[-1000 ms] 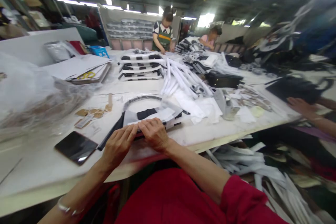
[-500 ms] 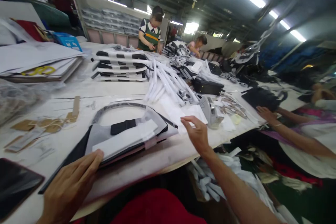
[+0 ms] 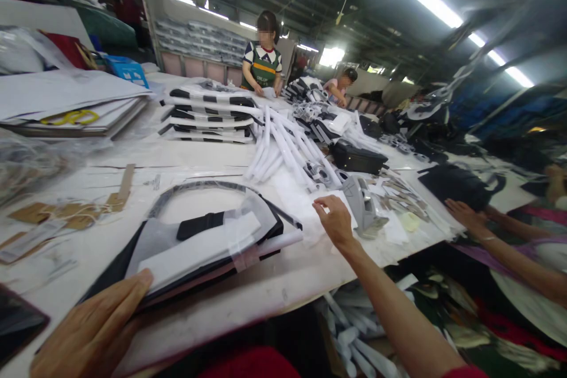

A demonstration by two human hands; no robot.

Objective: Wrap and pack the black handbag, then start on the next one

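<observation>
In front of me on the table lies a black handbag point(image 3: 117, 257), partly covered by thin greyish wrapping and a folded white paper strip point(image 3: 199, 248). Its curved handle point(image 3: 177, 190) is wrapped too, and a black tab shows over the front. My left hand point(image 3: 95, 322) is closed on the bag's near left corner, fingertips on the strip's end; its thumb is hidden. To the right of the bag, my right hand point(image 3: 334, 218) is raised with thumb and forefinger pinched near white sheets point(image 3: 310, 204). Whatever it may hold is too small to make out.
A grey tape dispenser point(image 3: 365, 209) stands right of my right hand. Wrapped bags point(image 3: 208, 115) are stacked behind, beside white wrapped straps point(image 3: 283, 147). Tags point(image 3: 73, 212) and a dark flat device point(image 3: 18, 322) lie left. A co-worker's hand point(image 3: 465, 215) touches a black bag point(image 3: 460, 183).
My left hand and the handbag's near end have shifted left and down. My right hand stays pinched, slightly farther right in view. The person at the back now holds something white.
</observation>
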